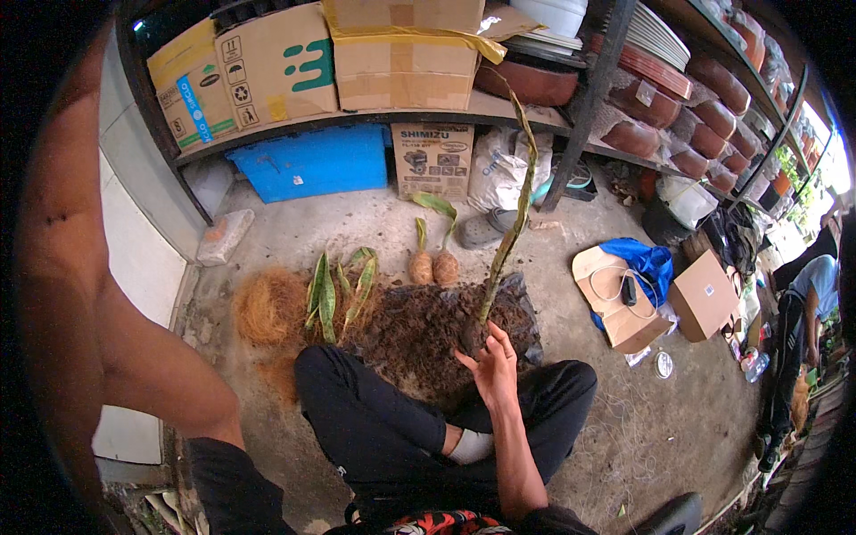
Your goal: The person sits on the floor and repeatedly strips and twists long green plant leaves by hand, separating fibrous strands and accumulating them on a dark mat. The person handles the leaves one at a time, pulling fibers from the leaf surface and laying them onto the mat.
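Note:
My right hand (496, 364) grips a dark, soil-covered root ball (473, 336) at the base of a long snake plant leaf (511, 234). The leaf stands nearly upright and curls at its top. Beneath them, a heap of dark soil (408, 328) lies on a black plastic sheet (531, 314) before my crossed legs. My left arm (73, 221) rises close to the camera on the left; its hand is out of view. Two round fibre-wrapped balls with leaves (433, 266) stand behind the soil. Short snake plant leaves (326, 301) lie at its left, beside coconut fibre (267, 304).
A grey clog (487, 229) sits behind the leaf. Shelves with cardboard boxes (401, 73) and brown pots (709, 140) line the back and right; a blue bin (314, 164) stands underneath. Open cardboard (618, 294) with a cable lies right. Another person (802, 314) bends at far right.

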A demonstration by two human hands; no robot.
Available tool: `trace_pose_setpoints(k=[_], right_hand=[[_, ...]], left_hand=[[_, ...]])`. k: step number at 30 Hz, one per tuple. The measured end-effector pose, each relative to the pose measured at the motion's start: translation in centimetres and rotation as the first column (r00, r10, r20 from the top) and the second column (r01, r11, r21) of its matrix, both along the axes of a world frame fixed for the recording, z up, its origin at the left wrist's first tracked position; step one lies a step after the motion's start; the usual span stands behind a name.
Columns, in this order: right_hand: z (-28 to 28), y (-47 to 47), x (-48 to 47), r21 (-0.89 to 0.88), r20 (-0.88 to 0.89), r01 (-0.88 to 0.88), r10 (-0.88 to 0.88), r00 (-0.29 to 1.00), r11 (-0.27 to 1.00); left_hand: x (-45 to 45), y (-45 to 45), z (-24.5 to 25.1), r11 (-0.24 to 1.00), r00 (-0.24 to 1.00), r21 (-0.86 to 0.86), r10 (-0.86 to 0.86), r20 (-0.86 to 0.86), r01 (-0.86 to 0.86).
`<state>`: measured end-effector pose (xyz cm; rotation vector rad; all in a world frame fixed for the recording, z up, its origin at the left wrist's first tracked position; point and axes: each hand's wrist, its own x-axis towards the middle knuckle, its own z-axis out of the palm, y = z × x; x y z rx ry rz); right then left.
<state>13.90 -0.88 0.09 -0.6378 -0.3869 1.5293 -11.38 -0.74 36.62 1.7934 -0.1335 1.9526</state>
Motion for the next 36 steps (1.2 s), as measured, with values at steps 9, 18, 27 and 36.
trace_pose_setpoints(k=[9,18,27,36], right_hand=[[0.9,-0.4,-0.4,0.020,0.007,0.031,-0.032,0.999,0.999],[1.6,-1.6,-2.6,0.028,0.128,0.023,-0.026,0.991,0.999],[0.7,-2.0,-2.3,0.066,0.115,-0.023,0.015,0.993,0.998],[1.2,-2.1,-2.6,0.023,0.149,-0.011,0.007,0.989,1.000]], left_hand=[[2.6,4.6,-17.3,0.852,0.942,-0.404,0.287,-0.171,-0.333],[13.2,2.0,-31.8,0.439,0.914,-0.837,-0.075,-0.398,-0.328],[13.8,1.9,-31.6,0.469,0.885,-0.772,0.048,-0.463,-0.430],[13.6,1.9,-32.2,0.481,0.884,-0.767,0.038,-0.466,-0.425]])
